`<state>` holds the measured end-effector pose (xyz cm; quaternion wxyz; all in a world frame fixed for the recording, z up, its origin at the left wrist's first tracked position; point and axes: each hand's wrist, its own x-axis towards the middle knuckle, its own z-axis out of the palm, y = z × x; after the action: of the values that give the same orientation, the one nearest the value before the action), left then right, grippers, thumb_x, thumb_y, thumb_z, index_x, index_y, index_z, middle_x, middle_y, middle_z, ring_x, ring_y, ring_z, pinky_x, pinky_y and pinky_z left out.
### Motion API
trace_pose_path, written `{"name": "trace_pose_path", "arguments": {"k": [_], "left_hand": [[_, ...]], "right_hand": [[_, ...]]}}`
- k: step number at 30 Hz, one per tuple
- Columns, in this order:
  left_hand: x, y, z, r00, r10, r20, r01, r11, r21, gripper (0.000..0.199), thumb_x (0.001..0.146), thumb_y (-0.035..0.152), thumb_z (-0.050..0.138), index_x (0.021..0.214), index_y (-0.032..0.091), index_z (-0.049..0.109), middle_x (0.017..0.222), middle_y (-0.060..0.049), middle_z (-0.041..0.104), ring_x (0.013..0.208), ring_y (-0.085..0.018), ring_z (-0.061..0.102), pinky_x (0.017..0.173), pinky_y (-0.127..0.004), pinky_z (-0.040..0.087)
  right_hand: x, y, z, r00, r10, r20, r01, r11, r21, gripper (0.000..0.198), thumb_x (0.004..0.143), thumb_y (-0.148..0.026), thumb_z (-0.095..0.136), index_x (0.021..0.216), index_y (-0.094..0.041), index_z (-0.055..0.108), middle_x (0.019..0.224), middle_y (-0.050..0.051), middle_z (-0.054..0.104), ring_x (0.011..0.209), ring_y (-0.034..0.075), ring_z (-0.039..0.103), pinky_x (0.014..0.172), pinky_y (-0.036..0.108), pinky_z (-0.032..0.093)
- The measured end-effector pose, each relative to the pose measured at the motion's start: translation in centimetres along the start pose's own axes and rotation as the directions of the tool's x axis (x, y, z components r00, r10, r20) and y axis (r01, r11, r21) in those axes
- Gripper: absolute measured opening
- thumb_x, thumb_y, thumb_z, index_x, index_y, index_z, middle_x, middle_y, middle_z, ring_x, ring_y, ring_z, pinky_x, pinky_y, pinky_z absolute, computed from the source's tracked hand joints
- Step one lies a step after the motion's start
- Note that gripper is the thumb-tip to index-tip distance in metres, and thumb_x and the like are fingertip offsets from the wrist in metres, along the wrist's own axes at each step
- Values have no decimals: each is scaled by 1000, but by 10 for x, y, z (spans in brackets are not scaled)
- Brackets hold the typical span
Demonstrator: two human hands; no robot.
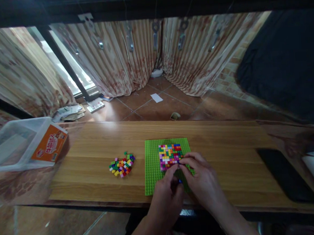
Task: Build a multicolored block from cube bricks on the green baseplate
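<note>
A green studded baseplate point(152, 167) lies on the wooden table, bearing a square patch of small multicoloured building bricks point(169, 153). At the patch's near right corner, the fingertips of both hands meet around a tiny dark blue brick point(178, 162). My right hand point(201, 175) pinches there with thumb and forefinger, coming from the right. My left hand point(167, 193) is curled over the near part of the baseplate, its fingers closed; what they hold is mostly hidden. A bit of blue shows between the two hands. Left of the baseplate sits a loose heap of coloured bricks point(122, 166).
A clear plastic box point(17, 140) with an orange label stands at the table's left end. On the right lies a flat black object point(286, 175). Beyond the wooden table point(94, 142), papers point(68, 112) lie on the tiled floor before striped curtains point(116, 59).
</note>
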<state>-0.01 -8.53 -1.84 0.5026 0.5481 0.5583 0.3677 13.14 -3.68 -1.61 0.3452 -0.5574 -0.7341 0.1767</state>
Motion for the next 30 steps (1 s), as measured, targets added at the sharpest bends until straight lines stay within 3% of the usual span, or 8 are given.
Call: {"name": "trace_pose_path", "arguments": {"k": [5, 9, 12, 14, 22, 30], "left_hand": [[1, -5, 1, 999, 41, 7, -41, 997, 58, 52, 83, 12, 46, 135, 19, 45, 70, 3, 56, 58, -10, 49, 55, -21, 38], [-1, -6, 1, 998, 62, 15, -63, 988, 140, 55, 84, 14, 46, 139, 19, 42, 75, 0, 60, 62, -12, 54, 60, -23, 43], [-2, -7, 2, 997, 78, 11, -79, 978, 194, 57, 85, 13, 46, 141, 19, 39, 80, -2, 64, 68, -14, 58, 64, -25, 46], [-2, -8, 3, 996, 88, 12, -88, 974, 210, 57, 85, 13, 45, 141, 19, 39, 84, -4, 66, 71, -15, 61, 68, -26, 49], [-1, -11, 5, 987, 158, -18, -149, 959, 240, 55, 87, 15, 45, 141, 15, 40, 110, -13, 69, 98, -22, 67, 90, -36, 52], [-2, -16, 7, 980, 197, -2, -188, 937, 294, 54, 87, 13, 45, 141, 15, 40, 125, -15, 64, 111, -25, 64, 95, -40, 51]], "right_hand": [[-5, 0, -1, 974, 228, -12, -217, 941, 259, 18, 82, -33, 62, 94, -21, 69, 102, 7, 63, 83, 17, 62, 74, 32, 53], [-10, 3, -2, 892, 450, 39, -422, 800, 425, 30, 80, -41, 62, 100, -20, 67, 95, 6, 65, 79, 17, 62, 70, 31, 53], [-9, 4, 1, 832, 547, 93, -513, 692, 507, 37, 75, -43, 65, 102, -19, 66, 92, 7, 68, 80, 19, 64, 71, 32, 53], [-7, 4, 4, 829, 550, 100, -508, 668, 544, 38, 73, -42, 67, 103, -19, 65, 98, 8, 69, 84, 19, 64, 74, 34, 53], [-3, -1, 16, 863, 499, 77, -456, 705, 543, 35, 74, -33, 63, 106, -18, 63, 102, 9, 70, 88, 21, 66, 77, 36, 54], [-3, 0, 15, 865, 495, 82, -456, 708, 540, 35, 74, -33, 61, 106, -18, 63, 97, 8, 70, 86, 20, 66, 76, 35, 54]]}}
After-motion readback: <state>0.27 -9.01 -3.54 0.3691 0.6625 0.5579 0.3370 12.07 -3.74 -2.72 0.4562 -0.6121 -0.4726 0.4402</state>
